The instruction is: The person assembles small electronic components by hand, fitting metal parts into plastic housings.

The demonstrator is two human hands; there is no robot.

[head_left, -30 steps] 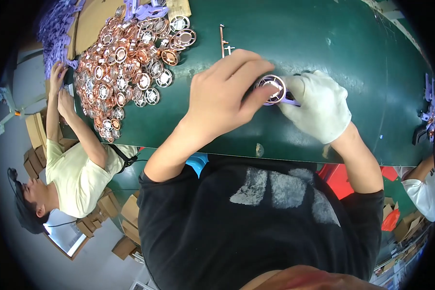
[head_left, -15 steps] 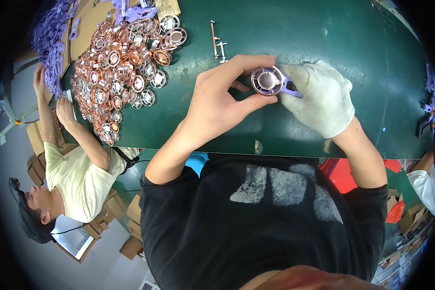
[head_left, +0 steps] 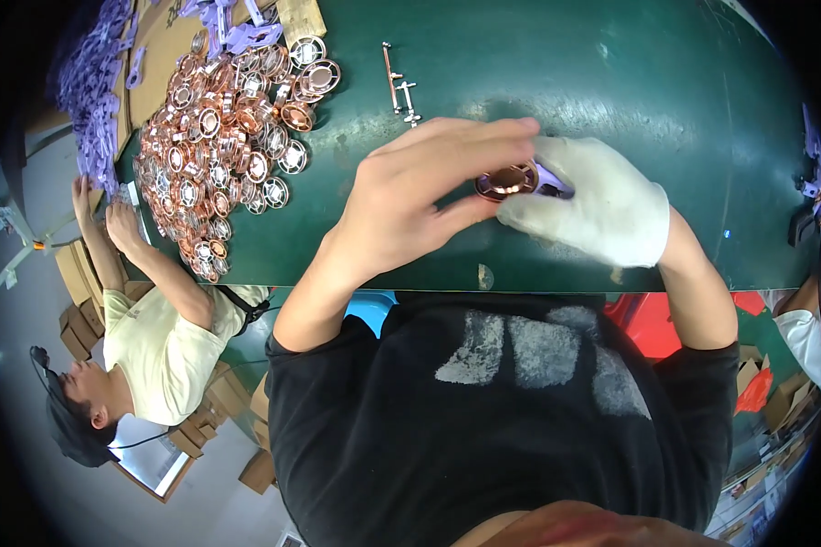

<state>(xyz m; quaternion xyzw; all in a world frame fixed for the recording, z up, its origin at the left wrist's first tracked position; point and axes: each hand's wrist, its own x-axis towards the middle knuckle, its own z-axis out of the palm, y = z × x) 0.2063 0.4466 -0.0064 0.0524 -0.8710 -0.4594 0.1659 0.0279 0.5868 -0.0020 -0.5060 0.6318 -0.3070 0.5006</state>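
Between my hands is a round copper-coloured ring part [head_left: 507, 181] with a purple plastic piece [head_left: 551, 182] attached at its right side. My bare left hand [head_left: 420, 187] curls about the ring, thumb at its near edge and fingers over its far edge. The gloved right hand [head_left: 602, 201] grips the purple piece and the ring's right side; its fingertips are partly hidden. The ring is tilted, so its inner wall shows. Just beyond my left hand, two thin metal rods with small fittings [head_left: 401, 91] lie on the green table [head_left: 611, 73].
A heap of copper and silver ring parts [head_left: 210, 164] covers the table's left side. Purple plastic pieces [head_left: 91, 91] are piled on cardboard behind it. A co-worker [head_left: 160, 356] reaches to that pile from the left. More purple pieces [head_left: 814, 169] lie at the far right edge.
The ring part has tipped from facing up to a steeper tilt and come slightly nearer to me. My left fingers now reach further over it; both hands stay on the part.
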